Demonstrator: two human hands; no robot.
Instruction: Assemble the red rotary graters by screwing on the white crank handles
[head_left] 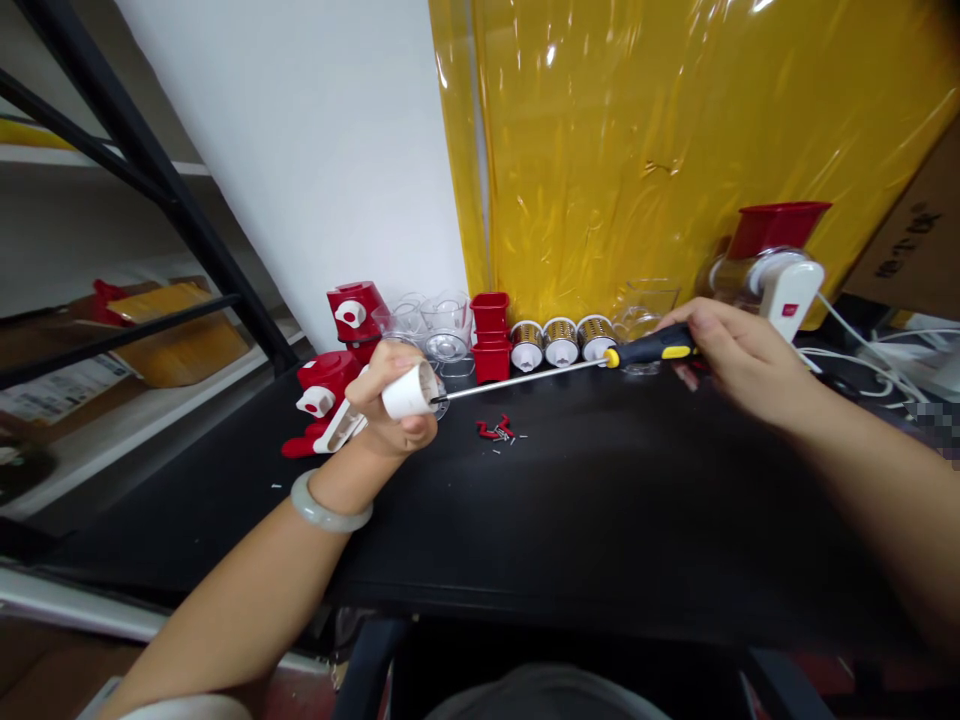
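Closed around a white plastic cylindrical part (pixel 406 396), my left hand (pixel 391 400) turns its open end to the right. My right hand (pixel 731 345) grips a screwdriver (pixel 649 350) by its black and yellow handle. The long shaft runs left, almost level, and its dark tip reaches the mouth of the white part; whether it touches a screw inside cannot be seen. Below the shaft, small red pieces (pixel 491 431) and several loose screws (pixel 513 440) lie on the black table (pixel 570 520).
Red housings with white knobs (pixel 316 401) stand at the left, near clear plastic parts (pixel 448 330). Red hoppers (pixel 491 355) and metal grater drums (pixel 561 343) line the back. An assembled white and red machine (pixel 789 290) stands right, beside white cables (pixel 885 360). Black shelving (pixel 142 160) rises left.
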